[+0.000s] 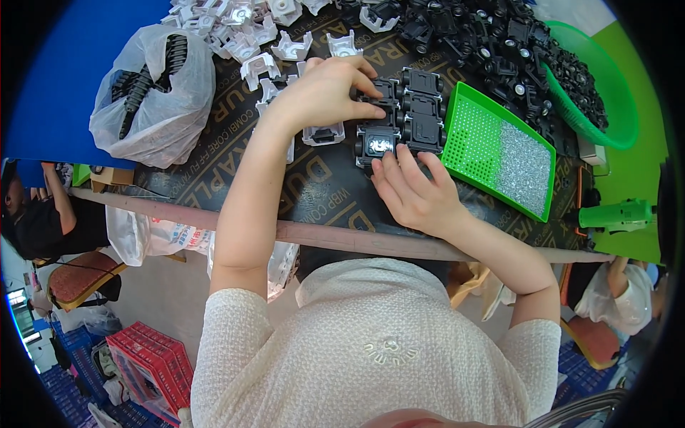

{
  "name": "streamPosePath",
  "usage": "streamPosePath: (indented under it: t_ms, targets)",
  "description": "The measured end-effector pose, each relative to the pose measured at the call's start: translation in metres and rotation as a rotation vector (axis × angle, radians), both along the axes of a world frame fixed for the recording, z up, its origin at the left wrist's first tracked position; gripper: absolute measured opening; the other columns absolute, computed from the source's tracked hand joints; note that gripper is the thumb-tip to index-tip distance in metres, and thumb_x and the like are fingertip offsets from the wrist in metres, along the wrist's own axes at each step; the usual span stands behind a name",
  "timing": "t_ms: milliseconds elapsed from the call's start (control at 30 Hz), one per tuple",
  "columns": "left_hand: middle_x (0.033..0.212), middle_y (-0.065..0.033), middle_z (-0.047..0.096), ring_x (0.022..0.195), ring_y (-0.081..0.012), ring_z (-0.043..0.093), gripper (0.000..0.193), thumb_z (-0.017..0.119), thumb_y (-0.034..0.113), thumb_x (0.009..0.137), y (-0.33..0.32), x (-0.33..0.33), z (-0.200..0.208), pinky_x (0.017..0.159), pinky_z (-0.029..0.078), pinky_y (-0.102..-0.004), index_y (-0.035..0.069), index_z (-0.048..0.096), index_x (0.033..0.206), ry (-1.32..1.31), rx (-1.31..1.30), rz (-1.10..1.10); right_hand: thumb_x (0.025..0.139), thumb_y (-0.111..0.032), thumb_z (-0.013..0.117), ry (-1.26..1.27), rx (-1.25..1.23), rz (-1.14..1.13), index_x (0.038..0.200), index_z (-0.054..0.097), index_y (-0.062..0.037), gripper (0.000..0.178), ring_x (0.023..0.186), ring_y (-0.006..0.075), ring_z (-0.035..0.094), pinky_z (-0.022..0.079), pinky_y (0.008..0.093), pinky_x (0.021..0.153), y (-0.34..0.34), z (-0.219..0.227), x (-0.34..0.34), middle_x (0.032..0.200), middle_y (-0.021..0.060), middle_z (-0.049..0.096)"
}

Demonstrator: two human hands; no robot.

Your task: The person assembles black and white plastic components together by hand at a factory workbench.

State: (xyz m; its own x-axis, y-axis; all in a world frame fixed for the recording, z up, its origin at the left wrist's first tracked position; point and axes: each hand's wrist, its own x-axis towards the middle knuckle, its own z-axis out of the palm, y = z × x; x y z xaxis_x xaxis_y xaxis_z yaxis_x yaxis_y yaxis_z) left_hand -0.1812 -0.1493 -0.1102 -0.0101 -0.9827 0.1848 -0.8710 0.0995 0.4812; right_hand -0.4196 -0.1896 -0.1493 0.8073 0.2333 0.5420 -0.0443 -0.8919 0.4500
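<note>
Black toy-vehicle chassis blocks [424, 107] with wheels stand close together in two columns on the dark tabletop. The nearest block [378, 145] in the left column has a shiny silvery patch on top. My left hand [328, 89] reaches over that column from the left, thumb and fingers apart against the black blocks. With spread, bent fingers, my right hand [417, 189] touches the near edge of the silvery-topped block. Its fingertips partly cover the edge. Beside my left hand lies a white plastic shell [323, 135] with a black piece inside.
A green perforated tray [467, 132] of small silvery screws [524, 160] sits right of the blocks. White shells [242, 43] and black parts [492, 64] are heaped behind. Also around are a plastic bag [193, 93] of black parts, a green basket [621, 107] and a green power screwdriver [617, 215].
</note>
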Motion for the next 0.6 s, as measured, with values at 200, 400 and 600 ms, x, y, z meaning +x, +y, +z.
streamPosePath:
  t_ms: [200,400,600]
  targets:
    - [0.134,-0.0122,0.061,0.123,-0.0269,0.056,0.039,0.064,0.048,0.091,-0.002,0.010,-0.002,0.110,0.026,-0.0446,0.014,0.078,0.105,0.167,0.107,-0.031,0.079,-0.024,0.072,0.027,0.315,-0.004,0.102,0.069,-0.0039,0.031,0.108,0.0262,0.057,0.045,0.0400,0.088,0.004,0.013,-0.001,0.112,0.0094,0.064]
    - [0.138,-0.0106,0.058,0.131,-0.0279,0.051,0.042,0.080,0.034,0.077,0.009,-0.006,0.011,0.112,0.026,-0.0494,0.016,0.073,0.115,-0.082,0.096,0.013,0.082,-0.028,0.075,-0.014,0.543,-0.145,0.112,0.068,-0.0115,0.035,0.111,0.0287,0.057,0.044,0.0421,0.092,-0.021,0.043,-0.016,0.120,0.0075,0.062]
    - [0.147,-0.0128,0.049,0.137,-0.0326,0.044,0.071,0.083,0.041,0.068,0.024,-0.027,0.029,0.116,0.018,-0.0609,0.021,0.062,0.132,-0.191,0.091,0.082,0.090,-0.029,0.069,0.011,0.672,-0.297,0.126,0.063,-0.0110,0.041,0.126,0.0312,0.053,0.041,0.0442,0.103,-0.089,0.039,-0.010,0.129,0.0112,0.062]
